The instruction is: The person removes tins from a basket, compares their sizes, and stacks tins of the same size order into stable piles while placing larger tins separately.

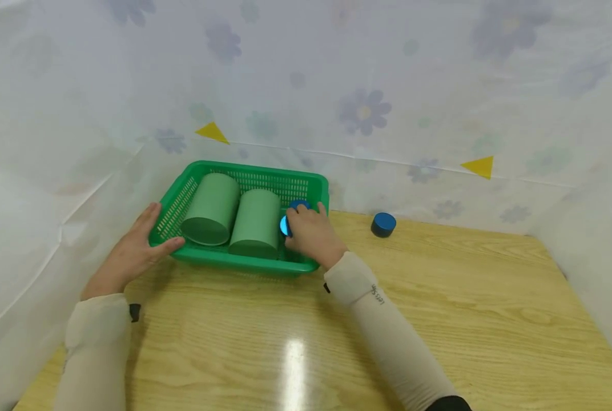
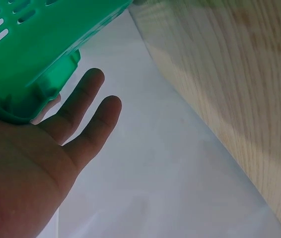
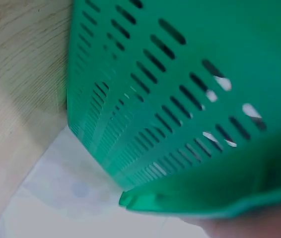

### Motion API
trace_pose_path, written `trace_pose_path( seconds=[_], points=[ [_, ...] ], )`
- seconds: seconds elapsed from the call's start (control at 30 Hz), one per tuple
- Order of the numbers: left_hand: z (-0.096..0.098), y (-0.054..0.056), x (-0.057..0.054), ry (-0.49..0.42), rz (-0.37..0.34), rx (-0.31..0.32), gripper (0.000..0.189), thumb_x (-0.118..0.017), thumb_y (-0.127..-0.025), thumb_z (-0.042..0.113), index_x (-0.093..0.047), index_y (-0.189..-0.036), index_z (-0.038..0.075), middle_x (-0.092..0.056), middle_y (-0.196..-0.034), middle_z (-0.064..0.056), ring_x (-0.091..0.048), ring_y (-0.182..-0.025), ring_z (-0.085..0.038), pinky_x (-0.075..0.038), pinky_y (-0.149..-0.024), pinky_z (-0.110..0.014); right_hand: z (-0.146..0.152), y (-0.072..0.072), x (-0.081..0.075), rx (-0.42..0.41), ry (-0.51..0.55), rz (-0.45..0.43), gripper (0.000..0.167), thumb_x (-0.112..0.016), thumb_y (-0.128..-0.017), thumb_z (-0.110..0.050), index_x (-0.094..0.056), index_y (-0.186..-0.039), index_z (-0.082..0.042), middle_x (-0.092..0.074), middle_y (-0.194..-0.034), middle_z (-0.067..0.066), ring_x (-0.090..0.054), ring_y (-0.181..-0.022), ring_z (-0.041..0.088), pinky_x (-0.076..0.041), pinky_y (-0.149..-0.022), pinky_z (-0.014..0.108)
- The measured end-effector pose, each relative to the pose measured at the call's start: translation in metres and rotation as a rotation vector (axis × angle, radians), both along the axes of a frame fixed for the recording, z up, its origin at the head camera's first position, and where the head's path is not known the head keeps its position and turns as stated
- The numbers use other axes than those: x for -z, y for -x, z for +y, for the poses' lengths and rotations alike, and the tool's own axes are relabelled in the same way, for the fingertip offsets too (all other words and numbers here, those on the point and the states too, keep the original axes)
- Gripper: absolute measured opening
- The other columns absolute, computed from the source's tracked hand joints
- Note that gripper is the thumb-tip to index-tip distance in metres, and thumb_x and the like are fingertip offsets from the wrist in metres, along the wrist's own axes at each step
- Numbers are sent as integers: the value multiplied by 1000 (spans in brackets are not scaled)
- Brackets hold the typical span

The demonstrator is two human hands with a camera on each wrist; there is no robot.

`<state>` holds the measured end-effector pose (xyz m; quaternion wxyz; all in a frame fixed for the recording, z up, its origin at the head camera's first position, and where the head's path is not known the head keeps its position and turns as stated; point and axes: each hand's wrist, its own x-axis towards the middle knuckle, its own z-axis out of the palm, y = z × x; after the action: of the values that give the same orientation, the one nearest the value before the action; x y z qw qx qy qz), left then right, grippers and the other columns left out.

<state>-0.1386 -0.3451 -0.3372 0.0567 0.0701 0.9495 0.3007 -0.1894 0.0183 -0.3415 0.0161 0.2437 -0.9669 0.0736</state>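
From where I stand: left hand (image 1: 131,251) spread wide, thumb and fingers apart, touching the near-left end of the green basket (image 1: 254,264). Right hand (image 1: 313,231) reaches inside the basket's right end, fingers bent, pinching a shiny blue piece (image 1: 285,226); grip partly hidden. Second blue piece (image 1: 300,202) just beyond its fingers. Left of the right hand, two pale green cylinders lie side by side in the basket. Blue short cylinder (image 1: 383,224) sits on the wooden table (image 1: 465,308), right of the right hand.
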Motion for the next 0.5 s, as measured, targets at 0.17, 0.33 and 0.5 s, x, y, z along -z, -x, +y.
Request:
trace_pose_path(
  seconds=[0.17, 0.33, 0.5],
  points=[
    [-1, 1, 0, 0, 8, -1, 103, -60, -99, 54, 12, -162, 17, 16, -167, -9, 2, -148, -52, -12, -107, -77, 13, 4, -4, 15, 289, -79, 65, -67, -95, -25, -43, -153, -7, -45, -141, 20, -53, -119, 33, -42, -105, 52],
    [-2, 0, 0, 1, 11, 0, 102, -59, -99, 53, 12, -162, 17, 16, -167, -9, 2, -148, -52, -12, -107, -77, 35, 4, -8, 21, 606, -125, 68, -65, -96, -25, -38, -157, -11, -40, -148, 17, -51, -123, 34, -48, -98, 50],
    [-1, 1, 1, 11, 1, 5, 102, -60, -99, 53, 12, -162, 16, 17, -167, -10, 2, -148, -52, -13, -107, -77, 65, -4, -7, 75, 824, -98, 72, -65, -97, -26, -33, -159, -11, -38, -157, 16, -43, -138, 34, -42, -107, 51]
  ],
)
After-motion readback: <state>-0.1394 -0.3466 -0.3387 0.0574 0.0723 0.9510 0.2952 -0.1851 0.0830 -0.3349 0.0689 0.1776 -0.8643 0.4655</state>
